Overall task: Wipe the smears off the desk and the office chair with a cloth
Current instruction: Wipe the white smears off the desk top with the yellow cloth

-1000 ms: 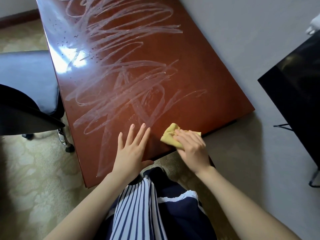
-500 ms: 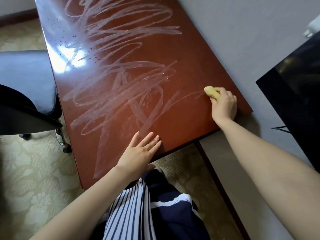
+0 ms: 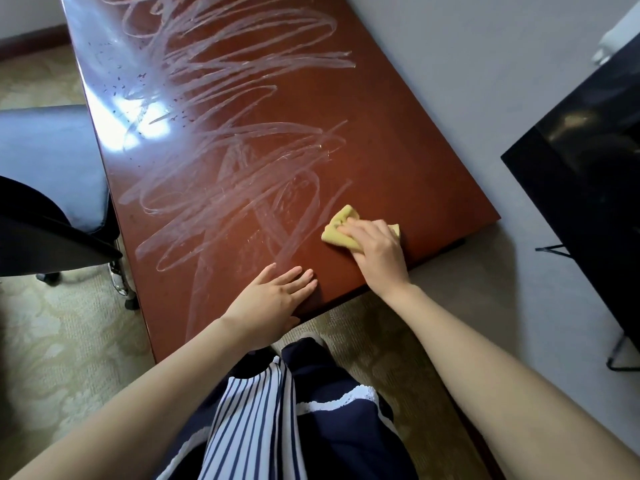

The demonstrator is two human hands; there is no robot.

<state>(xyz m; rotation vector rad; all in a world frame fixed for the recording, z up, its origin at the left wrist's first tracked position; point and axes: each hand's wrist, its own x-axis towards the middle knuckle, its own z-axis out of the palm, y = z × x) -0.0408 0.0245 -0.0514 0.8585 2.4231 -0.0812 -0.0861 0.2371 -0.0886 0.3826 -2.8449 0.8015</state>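
Observation:
A reddish-brown desk [image 3: 408, 174] stretches away from me, its top covered with whitish scribbled smears [image 3: 221, 161]. My right hand [image 3: 377, 254] presses a crumpled yellow cloth [image 3: 341, 228] onto the desk near the front right, at the end of a smear line. The strip to the right of the cloth looks free of smears. My left hand [image 3: 273, 299] lies flat on the desk's front edge with fingers spread. The dark office chair [image 3: 45, 188] stands at the left, beside the desk.
A black panel on thin metal legs [image 3: 588, 174] stands at the right, close to the desk's corner. A grey wall [image 3: 485, 64] runs along the desk's right side. Patterned beige carpet [image 3: 62, 341] covers the floor. My striped and navy clothing fills the bottom.
My right hand has swept the cloth from the desk's far right edge back toward the front middle. The smear tail near the right edge is gone. My left hand stays flat on the front edge.

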